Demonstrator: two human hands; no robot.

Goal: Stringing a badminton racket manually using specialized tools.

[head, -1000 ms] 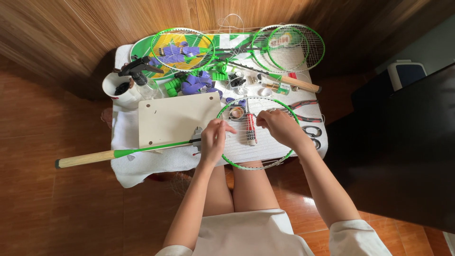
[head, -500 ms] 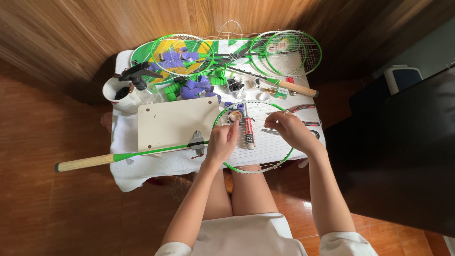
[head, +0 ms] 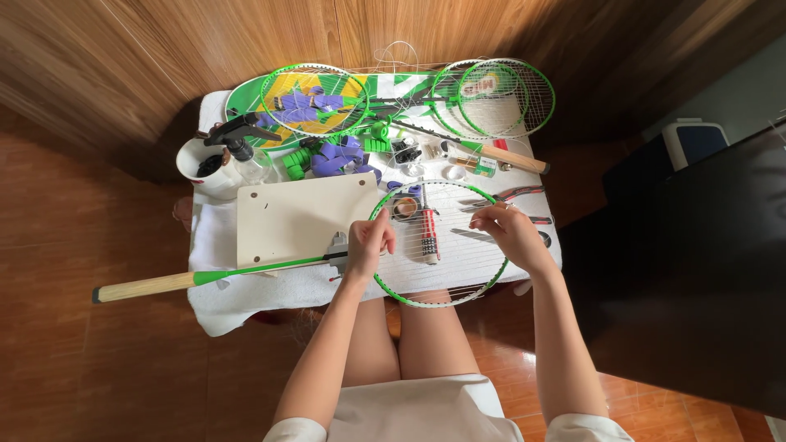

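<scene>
A green racket [head: 426, 245] is laid across the near part of the surface [head: 214, 245], which is covered with a white cloth. Its head lies in front of the person, over the near edge, and its shaft runs left to a tan grip [head: 143, 286] that juts past the surface's left edge.

The left hand [head: 368, 243] is set on the left rim of the head, near the throat, with the fingers curled and pressed together on the frame or the strings there; what exactly is pinched cannot be told. The right hand [head: 506, 229] is held over the right side of the head, fingers bent and drawn together at the strings, apparently pinching a string, though this is too small to confirm.

Under the strings a roll of tape [head: 404, 208] and a slim red and white tube [head: 429, 237] are seen. Just right of the head, pliers [head: 516, 194] with red handles are laid. A pale board [head: 307, 217] lies left of the head, touching the shaft.

At the far side more green rackets [head: 499, 98] are stacked on a green cover [head: 254, 94], with purple grip rolls [head: 332, 157] near them. A white cup [head: 205, 168] stands at the far left corner beside a spray bottle [head: 246, 155].
</scene>
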